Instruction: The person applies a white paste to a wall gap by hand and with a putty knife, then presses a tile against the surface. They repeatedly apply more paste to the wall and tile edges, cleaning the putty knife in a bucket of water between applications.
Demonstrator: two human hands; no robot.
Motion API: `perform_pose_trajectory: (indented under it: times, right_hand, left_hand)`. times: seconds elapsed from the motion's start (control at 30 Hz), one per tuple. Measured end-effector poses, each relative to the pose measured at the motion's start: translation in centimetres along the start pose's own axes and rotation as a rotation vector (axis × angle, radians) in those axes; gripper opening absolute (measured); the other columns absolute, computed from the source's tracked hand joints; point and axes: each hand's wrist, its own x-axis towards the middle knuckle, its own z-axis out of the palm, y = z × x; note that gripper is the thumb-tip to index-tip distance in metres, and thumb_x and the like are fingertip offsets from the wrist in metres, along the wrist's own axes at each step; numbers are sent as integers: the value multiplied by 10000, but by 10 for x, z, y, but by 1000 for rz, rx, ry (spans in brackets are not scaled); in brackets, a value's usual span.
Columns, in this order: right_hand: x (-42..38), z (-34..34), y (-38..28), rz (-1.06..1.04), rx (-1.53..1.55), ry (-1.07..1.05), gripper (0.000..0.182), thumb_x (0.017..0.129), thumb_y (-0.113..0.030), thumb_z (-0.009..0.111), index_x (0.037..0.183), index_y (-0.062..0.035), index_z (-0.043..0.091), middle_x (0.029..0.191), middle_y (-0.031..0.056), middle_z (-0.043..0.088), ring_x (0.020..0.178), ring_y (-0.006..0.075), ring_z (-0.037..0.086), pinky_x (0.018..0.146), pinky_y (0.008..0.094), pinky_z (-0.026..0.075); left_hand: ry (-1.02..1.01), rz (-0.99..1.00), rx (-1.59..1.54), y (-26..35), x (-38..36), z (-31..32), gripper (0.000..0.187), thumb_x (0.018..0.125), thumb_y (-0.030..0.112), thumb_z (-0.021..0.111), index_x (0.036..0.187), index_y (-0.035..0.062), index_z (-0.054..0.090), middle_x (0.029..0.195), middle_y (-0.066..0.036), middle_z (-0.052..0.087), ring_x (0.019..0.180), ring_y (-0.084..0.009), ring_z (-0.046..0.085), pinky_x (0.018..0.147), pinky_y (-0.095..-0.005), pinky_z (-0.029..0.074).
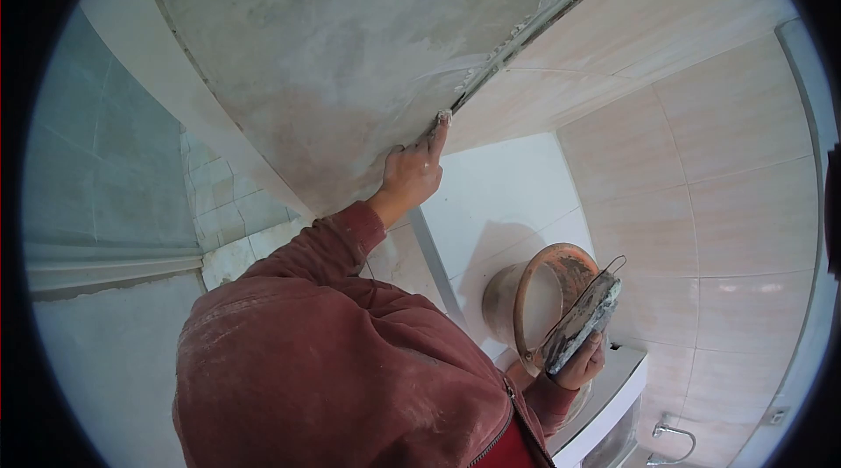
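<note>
My left hand (pixel 413 172) reaches up to the long seam (pixel 504 56) between the grey plastered wall surface (pixel 324 48) and the pinkish tiles. Its index finger is stretched out, the whitish, paste-smeared tip right at the seam, while the other fingers bend. Lower right, my right hand (pixel 582 365) grips a flat trowel (pixel 583 321) with thick grey-white paste along its edge. The trowel overlaps the mouth of a dirty bucket (pixel 499 302) in this view. Brownish residue coats the bucket's inside wall.
Beside the bucket stands a white-edged ledge (pixel 604 415). A chrome tap (pixel 674 435) sticks out low on the tiled wall (pixel 736 205). Along the left runs a pale frame strip (pixel 149 48). The sleeve and body of my red jacket (pixel 324 363) fill the lower middle.
</note>
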Motion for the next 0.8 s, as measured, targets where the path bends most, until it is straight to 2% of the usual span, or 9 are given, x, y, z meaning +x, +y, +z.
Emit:
perform_pose_trajectory:
  times: [0.03,0.1,0.23,0.3,0.43,0.5,0.6,0.73,0.8]
  right_hand:
    - [0,0,1,-1,-2,-1,369,973,-242,407,1084,76,559,913,89,613,768,137,558,675,259,448]
    - [0,1,3,5,24,-15,375,973,-236,401,1107,82,548,933,97,611,792,146,560,705,265,448]
    - [-1,6,1,21,54,9,380,974,-232,397,1121,86,543,949,100,609,807,148,557,730,273,446]
    - [0,7,-3,-12,27,-10,383,974,-226,395,1148,87,530,972,106,609,833,152,562,747,274,450]
    - [5,6,-9,-14,54,-20,390,973,-225,397,1168,92,517,1004,115,608,855,158,567,761,279,453]
    - [3,-1,-7,107,118,-106,516,971,-241,370,1321,136,324,1267,188,471,1135,228,472,961,316,354]
    - [2,0,-6,104,122,-119,519,972,-247,370,1319,137,325,1253,186,482,1116,224,483,945,310,366]
    - [4,4,-16,64,47,-123,522,973,-255,366,1316,137,330,1239,183,492,1096,223,495,929,307,378]
    - [2,-1,-6,93,117,-111,521,975,-259,363,1312,137,336,1231,181,499,1083,222,503,918,305,387]
  left_hand:
    - [0,-1,-2,-3,-3,0,776,720,110,541,1419,28,215,983,-130,620,705,-244,619,607,-366,479]
    - [116,123,-158,-12,-13,-3,777,718,113,543,1415,13,215,995,-127,621,689,-247,616,599,-363,474]
    - [110,111,-268,-13,-11,-14,761,720,105,537,1412,25,231,1011,-126,621,679,-248,616,601,-359,473]
    - [-28,49,-78,-7,-1,-23,745,750,123,532,1418,37,212,1197,-163,558,736,-272,621,651,-377,479]
    - [5,46,-141,-14,-8,-10,739,762,131,536,1423,57,212,1170,-153,568,720,-276,615,643,-383,480]
    - [42,116,-284,-21,-12,-10,746,763,117,530,1427,54,195,1153,-152,577,708,-291,614,645,-388,486]
    - [78,80,-228,-15,0,-22,758,724,95,523,1423,67,232,1052,-150,607,683,-264,619,606,-373,483]
    - [101,79,-307,-11,5,-10,747,730,100,522,1421,67,239,1047,-156,610,699,-267,622,630,-366,496]
    - [5,57,-355,-17,-9,-9,757,739,112,529,1428,79,218,1050,-157,611,701,-278,622,653,-377,501]
